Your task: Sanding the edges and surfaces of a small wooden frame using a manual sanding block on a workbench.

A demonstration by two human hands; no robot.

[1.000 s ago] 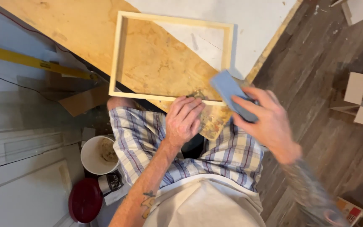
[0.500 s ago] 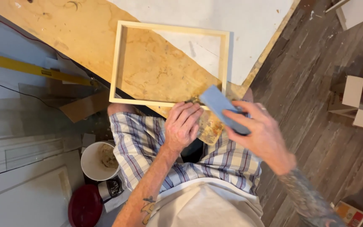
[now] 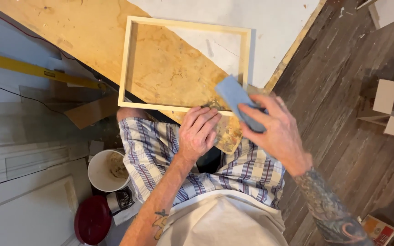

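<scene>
Plywood-top frame (image 3: pixel 128 64) unmoved; right hand (image 3: pixel 274 130) lowered blue block (image 3: pixel 238 102).

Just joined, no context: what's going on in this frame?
A person stands at a plywood board with a pale wood frame lying on it. The right hand holds a blue pad over the frame's near right corner. The left hand rests at the near rail beside it. A white bucket and red lid sit on the floor.

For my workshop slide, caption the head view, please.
Right hand holds blue sanding block at wooden frame's corner; left hand steadies it.
</scene>
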